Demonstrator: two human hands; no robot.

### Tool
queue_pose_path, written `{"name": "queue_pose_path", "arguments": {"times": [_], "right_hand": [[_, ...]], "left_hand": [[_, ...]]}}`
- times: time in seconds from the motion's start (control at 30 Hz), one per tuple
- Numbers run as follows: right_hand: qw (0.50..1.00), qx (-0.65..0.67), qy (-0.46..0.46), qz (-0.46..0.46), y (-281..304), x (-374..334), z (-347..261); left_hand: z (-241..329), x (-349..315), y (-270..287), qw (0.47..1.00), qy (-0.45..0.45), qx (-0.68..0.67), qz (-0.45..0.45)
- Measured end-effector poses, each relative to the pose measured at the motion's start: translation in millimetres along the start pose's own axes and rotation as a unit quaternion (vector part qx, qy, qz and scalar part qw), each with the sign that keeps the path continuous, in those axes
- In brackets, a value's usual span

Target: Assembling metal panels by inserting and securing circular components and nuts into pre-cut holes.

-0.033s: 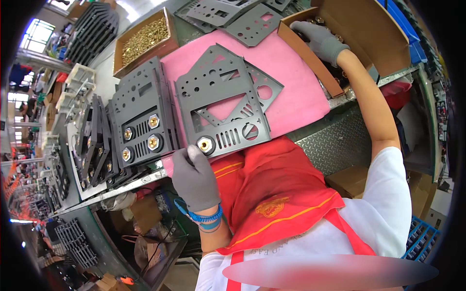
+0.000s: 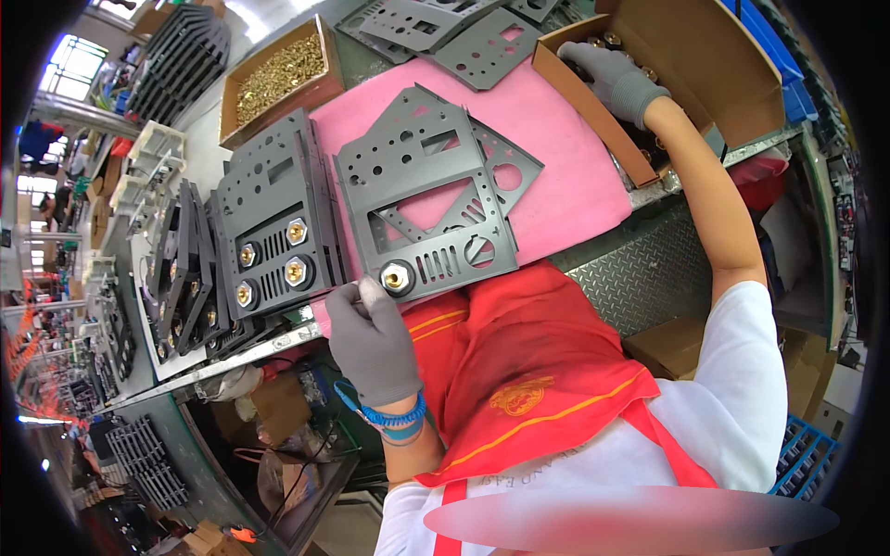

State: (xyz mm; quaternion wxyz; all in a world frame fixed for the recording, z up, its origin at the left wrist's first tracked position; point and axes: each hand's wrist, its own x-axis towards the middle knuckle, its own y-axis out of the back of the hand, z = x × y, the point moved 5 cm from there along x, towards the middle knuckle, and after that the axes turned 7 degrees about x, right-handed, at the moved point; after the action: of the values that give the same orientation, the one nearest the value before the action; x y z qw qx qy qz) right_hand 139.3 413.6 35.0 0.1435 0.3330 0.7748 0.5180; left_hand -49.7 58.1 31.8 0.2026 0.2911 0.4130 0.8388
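A grey, perforated sheet-metal panel [image 2: 417,179] rests on the pink mat [image 2: 575,185], overlapping a skewed plate [image 2: 528,167], its slotted end nearest. A silver hex-nutted brass fitting [image 2: 397,277] sits in its near-left corner. An open cardboard box [image 2: 589,120], right, holds what look like similar fittings, partly hidden.

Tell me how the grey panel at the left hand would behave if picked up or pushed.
The grey panel is probably stiff, since it looks like sheet metal with folded edges. It may feel light for its size, given its large cutouts. Pushed, it might rock or slide, as another plate lies askew under it.
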Motion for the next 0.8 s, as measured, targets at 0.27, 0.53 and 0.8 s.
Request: {"name": "queue_pose_path", "arguments": {"times": [0.27,0.53,0.8], "right_hand": [[0.712,0.699,0.056,0.026,28,-41,-42],[0.571,0.809,0.043,-0.131,-12,-89,-114],[0.709,0.704,0.023,-0.029,-61,-113,-177]], "left_hand": [[-19,-10,1,0.985,0.139,-0.100,-0.029],[42,-12,20,0.971,-0.005,-0.201,0.131],[73,-30,-3,0.926,-0.118,-0.344,0.104]]}}
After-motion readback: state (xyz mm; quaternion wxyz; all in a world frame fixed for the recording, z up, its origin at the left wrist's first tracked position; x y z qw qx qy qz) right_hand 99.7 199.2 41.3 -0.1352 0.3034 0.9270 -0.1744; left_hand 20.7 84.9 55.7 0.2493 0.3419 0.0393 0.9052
